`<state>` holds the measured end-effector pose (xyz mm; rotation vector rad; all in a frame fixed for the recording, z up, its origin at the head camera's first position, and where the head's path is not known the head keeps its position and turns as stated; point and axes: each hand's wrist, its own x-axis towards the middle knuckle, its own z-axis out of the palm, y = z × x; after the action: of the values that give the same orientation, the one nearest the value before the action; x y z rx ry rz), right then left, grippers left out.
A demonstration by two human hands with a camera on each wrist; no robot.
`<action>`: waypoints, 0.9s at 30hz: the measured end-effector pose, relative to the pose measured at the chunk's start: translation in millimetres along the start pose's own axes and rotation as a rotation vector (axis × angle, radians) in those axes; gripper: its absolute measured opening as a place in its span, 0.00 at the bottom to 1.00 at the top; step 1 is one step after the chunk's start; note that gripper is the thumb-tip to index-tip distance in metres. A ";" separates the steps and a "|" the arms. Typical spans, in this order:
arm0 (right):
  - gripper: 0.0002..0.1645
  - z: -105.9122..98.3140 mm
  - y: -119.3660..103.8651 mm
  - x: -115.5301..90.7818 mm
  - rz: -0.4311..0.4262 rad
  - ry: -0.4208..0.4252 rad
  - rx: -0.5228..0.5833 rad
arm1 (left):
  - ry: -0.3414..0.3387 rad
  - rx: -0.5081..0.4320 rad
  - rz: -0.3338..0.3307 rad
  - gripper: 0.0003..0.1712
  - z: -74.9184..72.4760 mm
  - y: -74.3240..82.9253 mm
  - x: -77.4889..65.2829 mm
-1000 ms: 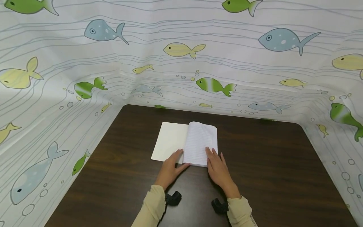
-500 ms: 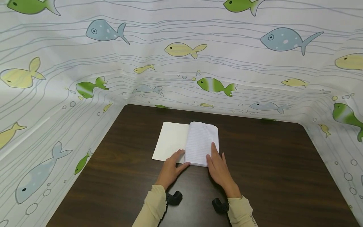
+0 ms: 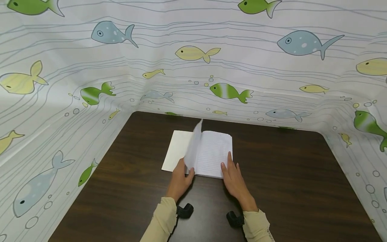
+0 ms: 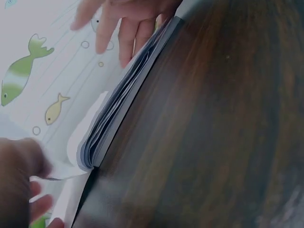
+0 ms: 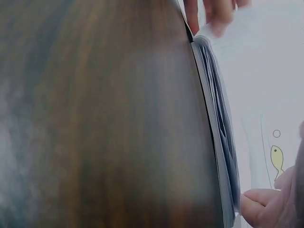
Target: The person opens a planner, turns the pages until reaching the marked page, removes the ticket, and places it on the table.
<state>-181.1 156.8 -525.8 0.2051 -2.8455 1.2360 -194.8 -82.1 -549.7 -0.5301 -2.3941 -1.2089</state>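
Note:
An open lined notebook [image 3: 213, 153] lies on the dark wooden table, its bare cream cover [image 3: 175, 151] spread flat to the left. One page [image 3: 192, 148] stands raised near the spine and leans left. My left hand [image 3: 179, 178] pinches the bottom of that page between thumb and fingers; the left wrist view shows this left hand [image 4: 21, 175] partly cut off beside the curving sheet. On the notebook's lower right edge rests my right hand [image 3: 234, 179], fingers extended. From the right wrist, the stacked page edges [image 5: 216, 114] appear with the right hand's fingertips [image 5: 256, 202] touching them.
White sheeting [image 3: 193, 74] printed with fish and wavy lines encloses the back and sides of the table [image 3: 281, 174]. A black wrist device [image 3: 185, 211] sits on the left cuff, another black device [image 3: 234, 219] on the right cuff.
A page that lay flat on the right is now lifted and swung leftward by my left hand, which has moved slightly left. My right hand has slid a little toward the notebook's right edge.

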 end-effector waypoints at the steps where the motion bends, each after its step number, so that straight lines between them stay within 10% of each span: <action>1: 0.44 0.1 0.0 -0.1 0.000 0.000 -0.005 | 0.028 -0.010 -0.010 0.32 0.8 -0.7 -0.2; 10: 0.45 -0.9 -1.1 -1.2 -0.046 0.015 -0.055 | 0.263 0.230 -0.088 0.48 -5.2 -0.5 3.5; 14: 0.43 1.5 2.1 -2.7 -0.074 0.028 -0.086 | 0.137 0.258 0.031 0.33 -2.5 -1.6 1.6; 20: 0.36 5.0 9.3 -4.4 -0.084 0.064 -0.045 | -0.240 0.220 0.108 0.26 2.4 0.7 -2.4; 27: 0.39 3.6 16.5 -7.0 0.003 0.080 -0.017 | -0.332 0.282 0.124 0.29 -0.2 2.9 -3.2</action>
<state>-176.3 166.0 -540.7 0.1471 -2.7886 1.1924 -190.6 -81.2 -549.2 -0.8256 -2.6992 -0.7604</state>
